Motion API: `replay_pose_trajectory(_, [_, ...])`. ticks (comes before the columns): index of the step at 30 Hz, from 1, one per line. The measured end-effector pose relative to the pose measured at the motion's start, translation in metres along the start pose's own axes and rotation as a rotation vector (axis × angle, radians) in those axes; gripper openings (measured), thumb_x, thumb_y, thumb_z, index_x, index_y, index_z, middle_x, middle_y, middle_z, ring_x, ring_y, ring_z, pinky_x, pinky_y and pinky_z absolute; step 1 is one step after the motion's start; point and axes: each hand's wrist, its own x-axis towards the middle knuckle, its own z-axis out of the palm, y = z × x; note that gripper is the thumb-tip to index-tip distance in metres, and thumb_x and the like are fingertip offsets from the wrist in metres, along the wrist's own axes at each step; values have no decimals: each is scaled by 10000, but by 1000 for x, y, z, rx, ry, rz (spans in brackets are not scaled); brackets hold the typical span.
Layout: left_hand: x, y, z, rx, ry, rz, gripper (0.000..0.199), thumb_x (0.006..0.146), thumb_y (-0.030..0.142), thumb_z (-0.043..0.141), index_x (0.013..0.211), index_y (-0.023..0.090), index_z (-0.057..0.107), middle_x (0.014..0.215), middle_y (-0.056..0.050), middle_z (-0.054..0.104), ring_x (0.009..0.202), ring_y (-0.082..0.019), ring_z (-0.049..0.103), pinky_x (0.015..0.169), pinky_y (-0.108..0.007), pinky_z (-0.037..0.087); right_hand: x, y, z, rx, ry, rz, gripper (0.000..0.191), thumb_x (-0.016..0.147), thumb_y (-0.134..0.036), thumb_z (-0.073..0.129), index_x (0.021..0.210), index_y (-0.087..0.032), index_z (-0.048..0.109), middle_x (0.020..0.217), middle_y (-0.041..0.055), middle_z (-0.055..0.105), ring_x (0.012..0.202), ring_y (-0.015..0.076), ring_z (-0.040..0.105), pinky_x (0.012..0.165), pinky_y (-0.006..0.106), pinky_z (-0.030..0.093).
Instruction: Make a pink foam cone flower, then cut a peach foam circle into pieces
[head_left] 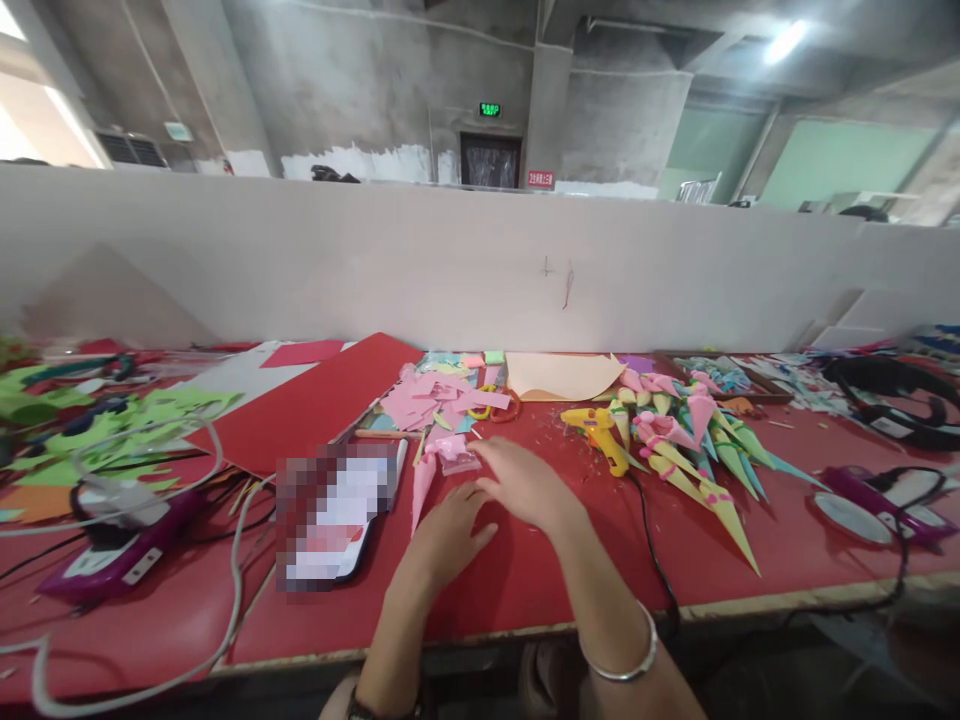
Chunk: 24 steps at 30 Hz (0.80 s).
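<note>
My left hand (452, 535) hovers low over the red tabletop (517, 590), thumb apart from its loosely curved fingers. My right hand (529, 483) is stretched out beside it, fingers extended and close to a small clear plastic bag (459, 462) with pink pieces by it. Whether the fingertips touch the bag cannot be made out. Nothing shows in either hand. Just left of the bag stands a pink paper cone (423, 487), its tip toward me. Behind lie a heap of pink paper strips (431, 398) and yellow-and-orange-handled scissors (487, 402).
A yellow glue gun (600, 435) with a black cord lies right of my hands, beside several coloured paper cones (690, 440). A phone (337, 520), partly pixelated, lies left. Purple power strips (124, 560), cables, red card (315, 400) and green scraps (142, 425) surround the work area.
</note>
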Motion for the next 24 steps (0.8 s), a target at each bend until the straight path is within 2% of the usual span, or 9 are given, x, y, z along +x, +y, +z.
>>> replay_pose_trajectory(4, [-7,3,-16,46,85,-73,220,799,216,389,840,172,601,878,-86,656,805,-207,607,681,-308,456,31,9,32,-158,-85,-2,619,764,-53,495,1327,-258,337,1237,81,507,1137,211,458,833,287,417])
replay_pose_trajectory(6, [-9,4,-22,136,195,-126,220,803,200,369,754,180,582,805,-67,640,746,-197,599,632,-294,446,42,17,44,-178,-99,6,588,743,-98,566,1286,-258,406,1238,76,511,1114,214,481,812,269,423])
replay_pose_trajectory(8, [-10,2,-21,221,361,-157,204,800,194,374,775,189,576,879,-73,625,825,-212,588,663,-303,450,47,23,47,-188,-88,20,400,768,-130,556,1156,-228,545,1160,81,570,1033,210,541,784,264,426])
replay_pose_trajectory(10, [-9,-2,-15,292,539,-171,187,796,206,400,856,187,576,991,-101,597,927,-244,560,722,-336,457,47,25,40,-196,-53,39,229,823,-155,488,994,-185,636,1033,101,631,942,214,586,753,276,425])
replay_pose_trajectory(14, [-4,-10,2,311,740,-110,278,763,237,489,1018,135,536,1148,-189,507,1084,-324,478,861,-444,413,25,22,5,-169,73,62,278,887,-219,385,901,-160,656,935,111,661,869,209,605,724,273,410])
replay_pose_trajectory(15, [-3,-8,5,257,756,-86,323,763,250,498,1063,130,512,1180,-197,483,1129,-332,446,887,-459,399,16,21,-3,-136,125,54,290,896,-231,366,915,-170,648,941,94,662,862,192,602,723,259,406])
replay_pose_trajectory(18, [-2,3,7,-27,717,8,469,788,293,487,1224,165,373,1277,-165,420,1224,-287,367,958,-459,356,-11,22,-11,222,338,68,260,858,-275,429,775,-164,649,718,47,668,683,169,602,652,245,412])
replay_pose_trajectory(21, [-3,16,6,-359,564,71,513,792,311,488,1263,215,308,1284,-114,430,1211,-227,396,978,-408,353,-31,27,5,647,312,167,239,801,-336,504,720,-149,630,625,30,641,609,170,599,609,252,436])
replay_pose_trajectory(24, [-4,23,4,-688,469,-49,560,767,320,508,1265,203,280,1087,-83,554,1015,-191,548,855,-349,454,-42,29,25,947,340,264,246,740,-387,582,684,-150,617,605,13,624,598,164,590,625,261,443])
